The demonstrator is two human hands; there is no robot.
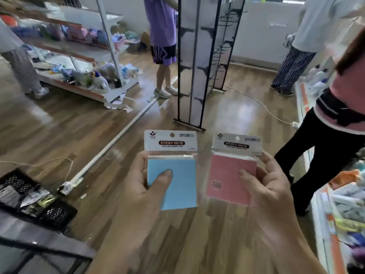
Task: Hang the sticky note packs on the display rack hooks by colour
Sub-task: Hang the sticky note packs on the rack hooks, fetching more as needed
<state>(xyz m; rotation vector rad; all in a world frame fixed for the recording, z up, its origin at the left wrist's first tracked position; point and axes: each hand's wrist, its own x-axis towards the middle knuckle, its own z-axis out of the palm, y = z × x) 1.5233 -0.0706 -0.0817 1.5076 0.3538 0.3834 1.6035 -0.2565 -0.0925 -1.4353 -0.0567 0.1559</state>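
A shop room with wooden floor [227,107] is seen from the head camera. A blue pack [173,175] is gripped in the left hand [142,190], a pink pack [231,175] in the right hand [266,186]. Carrying is judged underway; next, each punched hole must be threaded onto a display rack [199,62] hook.

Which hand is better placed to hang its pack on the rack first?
Left, by a little. The left hand holds the blue pack upright, hang hole clear, almost in line with the near rack panel. The right hand holds the pink pack further aside.
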